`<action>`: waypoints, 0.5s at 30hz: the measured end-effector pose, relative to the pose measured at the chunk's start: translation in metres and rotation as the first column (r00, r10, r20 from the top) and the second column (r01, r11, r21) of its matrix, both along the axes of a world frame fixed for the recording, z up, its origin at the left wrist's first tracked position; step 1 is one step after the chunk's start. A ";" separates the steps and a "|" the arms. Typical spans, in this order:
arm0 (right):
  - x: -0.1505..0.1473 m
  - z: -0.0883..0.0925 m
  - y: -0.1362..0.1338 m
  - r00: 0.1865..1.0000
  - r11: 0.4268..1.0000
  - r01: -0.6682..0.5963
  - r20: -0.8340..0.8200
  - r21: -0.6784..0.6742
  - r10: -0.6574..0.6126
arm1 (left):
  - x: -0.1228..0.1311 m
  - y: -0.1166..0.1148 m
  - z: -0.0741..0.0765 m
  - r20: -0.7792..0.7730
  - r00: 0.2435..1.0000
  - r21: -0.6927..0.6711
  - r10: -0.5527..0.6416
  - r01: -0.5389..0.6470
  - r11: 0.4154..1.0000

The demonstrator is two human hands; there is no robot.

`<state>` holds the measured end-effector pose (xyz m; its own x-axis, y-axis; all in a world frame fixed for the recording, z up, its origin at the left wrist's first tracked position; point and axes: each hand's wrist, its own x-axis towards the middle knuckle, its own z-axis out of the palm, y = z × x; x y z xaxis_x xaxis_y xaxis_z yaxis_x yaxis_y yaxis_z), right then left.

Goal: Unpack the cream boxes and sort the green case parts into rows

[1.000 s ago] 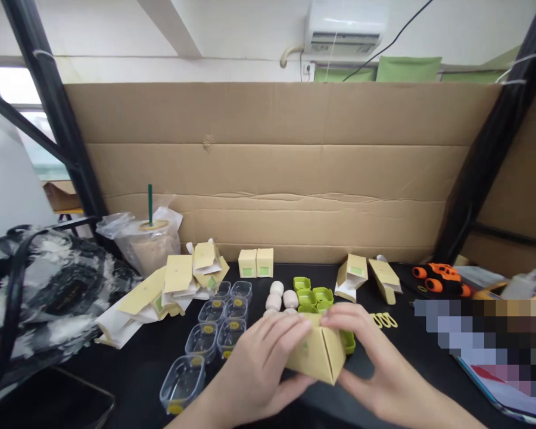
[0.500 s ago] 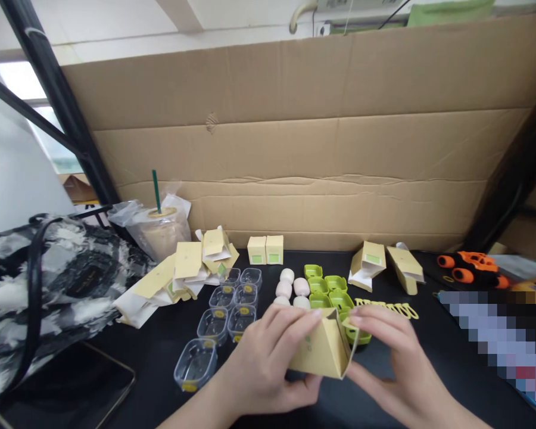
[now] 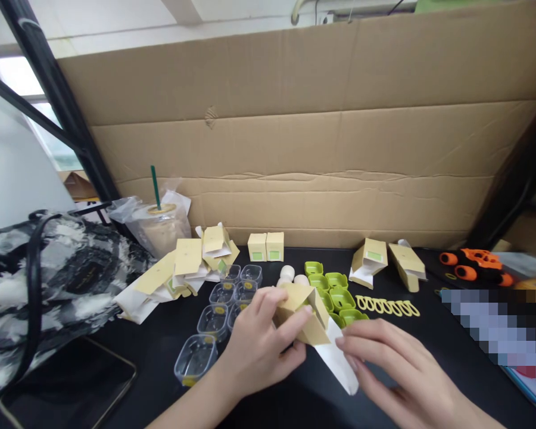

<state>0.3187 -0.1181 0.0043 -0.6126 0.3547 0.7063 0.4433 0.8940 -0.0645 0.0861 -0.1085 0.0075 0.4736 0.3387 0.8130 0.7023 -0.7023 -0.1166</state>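
My left hand (image 3: 268,339) is wrapped round a small tan cardboard box (image 3: 310,319), its open end facing right. From that end a white paper (image 3: 339,363) sticks out, down and to the right. Beside the paper is my right hand (image 3: 393,363), thumb and fingertips pressed together at its edge. Just behind the box stand round white pieces (image 3: 287,274) and green square cups (image 3: 342,298). Clear plastic containers (image 3: 196,357) with yellow marks sit in two columns left of my left hand. Yellow rings (image 3: 388,307) lie in a row behind my right hand.
Two closed boxes (image 3: 266,247) stand near the cardboard wall (image 3: 268,149). Opened boxes lie at left (image 3: 187,259) and right (image 3: 370,259). A bagged drink (image 3: 161,226), a patterned bag (image 3: 71,268), an orange toy (image 3: 476,265) and a pixelated item (image 3: 495,333) flank them.
The box has tilted and moved slightly up and left in my left hand. White paper now hangs out of its open end. My right hand has moved off the box flap and down a little.
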 end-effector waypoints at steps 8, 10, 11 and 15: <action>-0.010 0.009 0.001 0.996 0.975 0.007 0.080 0.222 -0.025 | 0.004 -0.002 0.006 -0.086 0.996 0.106 -0.034 0.043 0.993; -0.012 0.010 0.002 0.997 0.965 0.039 0.059 0.258 -0.056 | 0.007 -0.003 0.009 -0.092 0.995 0.165 -0.040 0.055 0.985; -0.012 0.010 0.003 0.995 0.959 0.078 0.032 0.271 -0.090 | 0.009 -0.004 0.010 -0.083 0.996 0.189 -0.038 0.053 0.981; -0.010 -0.002 0.006 0.971 0.927 0.237 -0.082 0.290 -0.223 | 0.016 -0.010 0.006 -0.047 0.996 0.193 -0.074 0.081 0.978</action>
<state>0.3083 -0.1117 0.0021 -0.5030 0.2524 0.8266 0.6417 0.7497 0.1616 0.1022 -0.1184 0.0133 0.5251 0.1369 0.8400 0.6388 -0.7156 -0.2827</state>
